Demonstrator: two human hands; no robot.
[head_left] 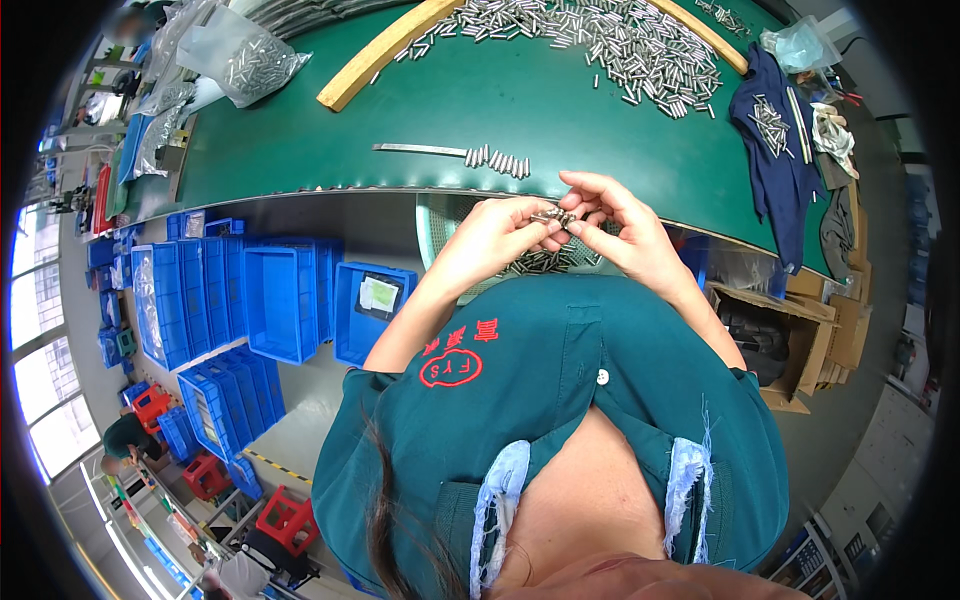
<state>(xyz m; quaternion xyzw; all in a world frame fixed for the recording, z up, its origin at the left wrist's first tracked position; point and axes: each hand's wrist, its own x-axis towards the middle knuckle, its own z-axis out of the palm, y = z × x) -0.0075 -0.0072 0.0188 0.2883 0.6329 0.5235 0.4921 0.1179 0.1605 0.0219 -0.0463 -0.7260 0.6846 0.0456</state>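
Note:
My left hand (500,234) and my right hand (625,230) meet just in front of the bench edge, fingertips pinched together. Between them is a small cluster of shiny metal pins (560,217), partly covered by the fingers, so its exact shape is hard to make out. Under my hands stands a pale green basket (430,232) with many metal pins (538,262) in it. On the bench beyond my left hand, a short row of metal pins (498,161) lies at the right end of a thin flat metal strip (415,149).
A big heap of metal pins (650,55) lies between two wooden bars (385,55) on the green bench (300,130). Navy cloth (765,160) with pins drapes over the right edge. Blue crates (285,300) stand left, a cardboard box (790,345) right, a bag of pins (250,70) far left.

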